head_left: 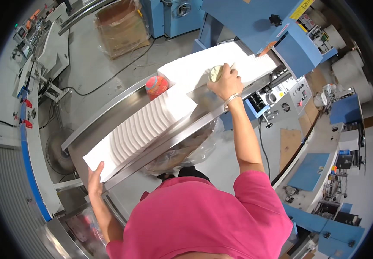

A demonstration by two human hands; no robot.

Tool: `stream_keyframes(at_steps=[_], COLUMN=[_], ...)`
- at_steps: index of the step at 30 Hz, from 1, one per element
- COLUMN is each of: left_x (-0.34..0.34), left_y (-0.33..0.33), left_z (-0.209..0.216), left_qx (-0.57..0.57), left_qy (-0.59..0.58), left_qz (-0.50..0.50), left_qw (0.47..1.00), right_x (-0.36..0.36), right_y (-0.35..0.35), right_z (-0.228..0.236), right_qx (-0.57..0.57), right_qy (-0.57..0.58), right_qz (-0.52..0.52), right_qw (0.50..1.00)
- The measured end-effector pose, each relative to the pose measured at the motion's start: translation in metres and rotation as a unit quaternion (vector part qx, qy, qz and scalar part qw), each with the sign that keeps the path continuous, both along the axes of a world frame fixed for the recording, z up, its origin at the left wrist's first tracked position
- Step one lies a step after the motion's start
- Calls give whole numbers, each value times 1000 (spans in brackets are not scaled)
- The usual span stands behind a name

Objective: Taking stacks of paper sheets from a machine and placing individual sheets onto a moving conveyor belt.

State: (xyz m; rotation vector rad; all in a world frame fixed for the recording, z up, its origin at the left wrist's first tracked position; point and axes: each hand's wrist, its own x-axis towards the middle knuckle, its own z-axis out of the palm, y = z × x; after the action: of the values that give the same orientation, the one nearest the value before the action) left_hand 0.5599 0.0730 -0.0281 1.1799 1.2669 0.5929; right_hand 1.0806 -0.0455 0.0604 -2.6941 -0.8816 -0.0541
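Observation:
A long row of white, tightly packed folded sheets [128, 131], perhaps tissue, lies along a sloping metal trough. At its near left end, my left hand [95, 179] rests against the end face, thumb up along the edge, fingers mostly hidden. Farther up the trough lies a second white row [195, 64]. Over this row my right hand [227, 82], with a bracelet at the wrist, is closed on a round pale green and cream object [215, 74]; its kind is unclear. Beside the far edge, between the rows, sits an orange-red patterned ball-like thing [156, 86].
The metal trough [126, 105] has raised side rails and runs up to a blue machine [247, 26] at the far right. A clear plastic bag [186, 149] hangs under its near side. Beyond stands a plastic-lined cardboard box [121, 32]; a fan [60, 151] is at left.

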Motion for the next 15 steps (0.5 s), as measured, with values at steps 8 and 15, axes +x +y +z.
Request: stream_keyframes(at_steps=[8, 15], left_x=[-6, -7], left_y=[1, -2], left_z=[-5, 6], left_qx=[-49, -78], left_qy=[-13, -15], left_qz=[12, 37], left_qw=[999, 996], right_x=[63, 8], right_y=[1, 22], right_z=[-83, -36], right_qx=[-114, 112], right_qy=[-2, 288], right_qz=[-16, 284], right_qw=[993, 908])
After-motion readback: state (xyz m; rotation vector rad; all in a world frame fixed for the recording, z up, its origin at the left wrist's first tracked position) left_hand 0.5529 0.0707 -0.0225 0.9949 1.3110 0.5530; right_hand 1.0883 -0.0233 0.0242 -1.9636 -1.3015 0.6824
